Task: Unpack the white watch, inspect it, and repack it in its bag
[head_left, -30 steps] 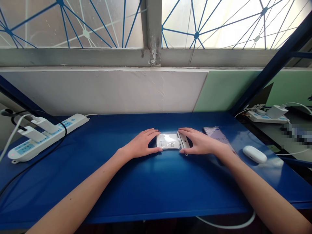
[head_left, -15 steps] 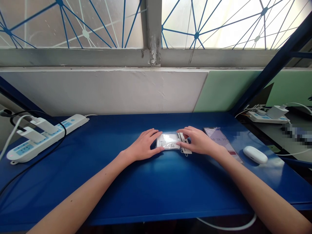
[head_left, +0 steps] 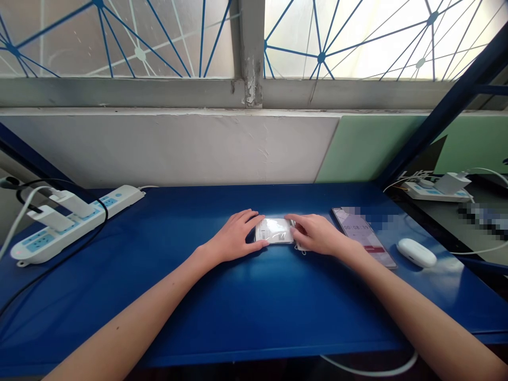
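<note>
Blue-painted metal or board, glossy: one desk (head_left: 222, 317), on which a clear plastic packet (head_left: 274, 231) lay flat near the middle, crosswise between the two hands, bright glare over its face.

Left hand (head_left: 234, 236), one: palm down at the packet's left end, thumb and fingers spread well apart. The fingertips touched the far left corner and the thumb touched the near left corner, so that this end of the packet sat in the opening between them.

Right hand (head_left: 317, 233), one: at the packet's right end, fingers bent, forefinger extended to the far edge and thumb just nearer the body. Forefinger and thumb stood a little apart; whether they pinched any of the packet could not be told. A white header strip (head_left: 300, 247) at that end was mostly covered by the hand, with a small loop showing at its near edge.

Phone (head_left: 365, 235), one: face up, beyond the right wrist, with timer digits on its screen. White rounded case (head_left: 416, 252), one: right of the phone, apart from it.

Power strip (head_left: 123, 197), one: white with blue sockets, set at an angle on the far left, bearing two white plugs (head_left: 51, 218). Black cable (head_left: 79, 251), one: curved across the strip and down the desk's left side.
</note>
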